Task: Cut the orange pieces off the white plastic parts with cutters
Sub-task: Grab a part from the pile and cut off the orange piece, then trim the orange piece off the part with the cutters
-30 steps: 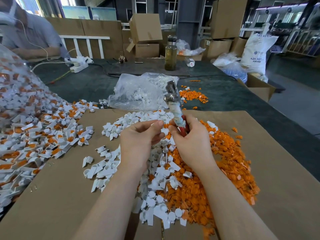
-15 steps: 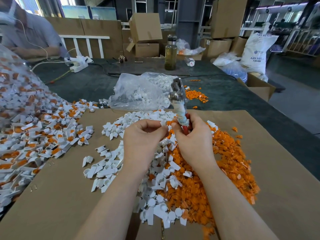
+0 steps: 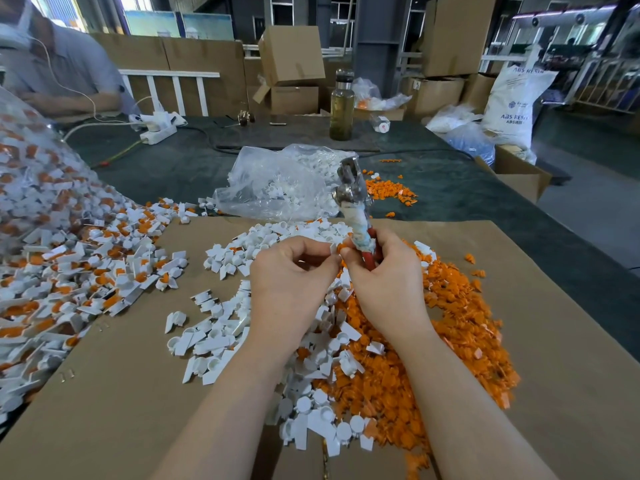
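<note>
R hand grips cutters; L hand pinches white part.

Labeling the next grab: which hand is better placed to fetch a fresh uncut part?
Left, probably. The left hand pinches only a small white plastic part, and the uncut white-and-orange heap lies on its side. The right hand grips the red-handled metal cutters.

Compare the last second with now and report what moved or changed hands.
The cutters, gripped upright by the right hand, swung their metal head slightly right. The left hand closed in, its fingertips now meeting the right hand's around a small orange-and-white part. Nothing was let go. The piles of white parts and orange pieces lie as before.
</note>
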